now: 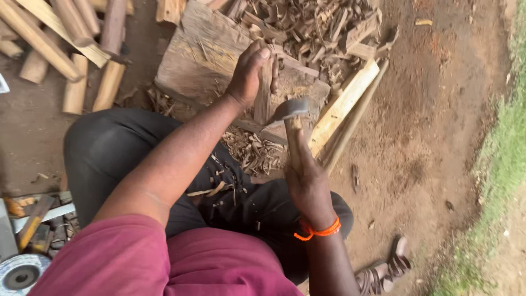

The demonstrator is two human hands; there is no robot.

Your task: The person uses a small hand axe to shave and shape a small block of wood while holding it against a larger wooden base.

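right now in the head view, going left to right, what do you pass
grinder disc → pile of cut sticks → left hand holding an upright wood piece → hatchet in the right hand → sandal → grass strip

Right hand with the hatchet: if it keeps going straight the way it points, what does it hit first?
Most likely the upright wood piece that the left hand steadies on the chopping block. The right hand points the hatchet head up-frame, right beside that piece. Depth is unclear; the head may already touch it.
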